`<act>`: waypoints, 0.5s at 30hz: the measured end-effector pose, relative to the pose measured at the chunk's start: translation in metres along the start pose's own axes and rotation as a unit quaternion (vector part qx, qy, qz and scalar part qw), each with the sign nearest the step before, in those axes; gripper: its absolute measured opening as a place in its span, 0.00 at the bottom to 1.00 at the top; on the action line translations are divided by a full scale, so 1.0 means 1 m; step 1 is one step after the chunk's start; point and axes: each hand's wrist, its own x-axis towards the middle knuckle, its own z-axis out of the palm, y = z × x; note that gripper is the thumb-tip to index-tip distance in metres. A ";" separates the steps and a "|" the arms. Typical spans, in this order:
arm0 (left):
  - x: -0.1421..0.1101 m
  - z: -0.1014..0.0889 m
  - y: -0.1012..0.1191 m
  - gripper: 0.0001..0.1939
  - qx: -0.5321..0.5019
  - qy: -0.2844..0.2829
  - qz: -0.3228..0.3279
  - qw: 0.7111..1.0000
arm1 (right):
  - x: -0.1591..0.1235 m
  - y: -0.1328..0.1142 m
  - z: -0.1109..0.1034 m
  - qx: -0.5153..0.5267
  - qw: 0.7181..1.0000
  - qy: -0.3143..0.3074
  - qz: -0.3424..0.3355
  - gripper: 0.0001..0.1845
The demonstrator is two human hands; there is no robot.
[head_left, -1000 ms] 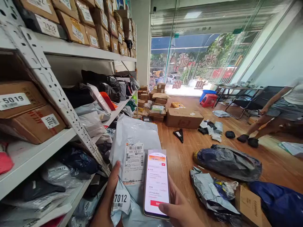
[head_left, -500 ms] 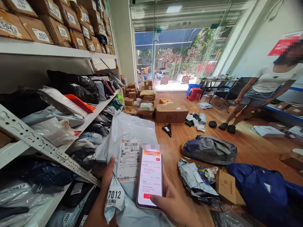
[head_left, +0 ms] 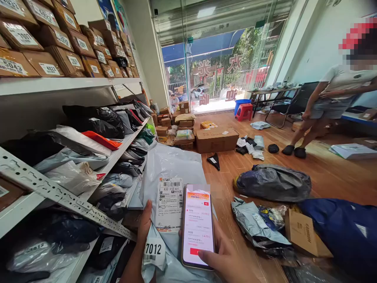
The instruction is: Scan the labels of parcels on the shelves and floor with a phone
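Note:
My left hand (head_left: 141, 239) grips the edge of a grey plastic mailer parcel (head_left: 172, 169), thumb pressed beside its white shipping label (head_left: 169, 203). A white sticker reading 7012 (head_left: 154, 251) hangs on the parcel just below the thumb. My right hand (head_left: 225, 257) holds a smartphone (head_left: 198, 228) upright over the parcel, thumb resting near a red button at the screen's bottom. The lit screen shows an orange header and list lines.
White metal shelving (head_left: 59, 192) on the left is packed with bagged parcels, and numbered cardboard boxes (head_left: 44, 67) sit on top. Bags (head_left: 273, 182), a large box (head_left: 217, 139) and small parcels litter the wooden floor. Another person (head_left: 330, 106) stands at the right. Glass doors (head_left: 218, 67) lie ahead.
The view has swung along the shelf and the standing person now appears further right. Parcel and phone sit slightly lower and to the right in view; both grips are unchanged.

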 end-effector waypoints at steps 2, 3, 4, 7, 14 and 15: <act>0.000 0.004 0.000 0.30 0.009 -0.010 -0.016 1.000 | 0.002 0.003 -0.004 -0.007 1.000 -0.015 -0.005 0.62; 0.000 0.006 0.000 0.30 0.012 -0.014 -0.019 1.000 | 0.003 0.006 -0.006 -0.010 1.000 -0.020 -0.008 0.63; 0.000 0.008 0.000 0.30 0.013 -0.017 -0.019 1.000 | 0.004 0.008 -0.009 -0.012 1.000 -0.023 -0.011 0.63; 0.001 0.013 0.000 0.31 0.013 -0.019 -0.020 1.000 | 0.007 0.014 -0.014 -0.012 0.999 -0.017 -0.029 0.65; 0.001 0.015 0.003 0.34 0.035 -0.010 -0.055 0.998 | 0.007 0.013 -0.013 -0.026 0.998 -0.020 -0.052 0.64; 0.002 0.015 0.003 0.35 0.042 -0.031 -0.052 0.997 | 0.006 0.011 -0.012 -0.024 0.998 -0.021 -0.053 0.63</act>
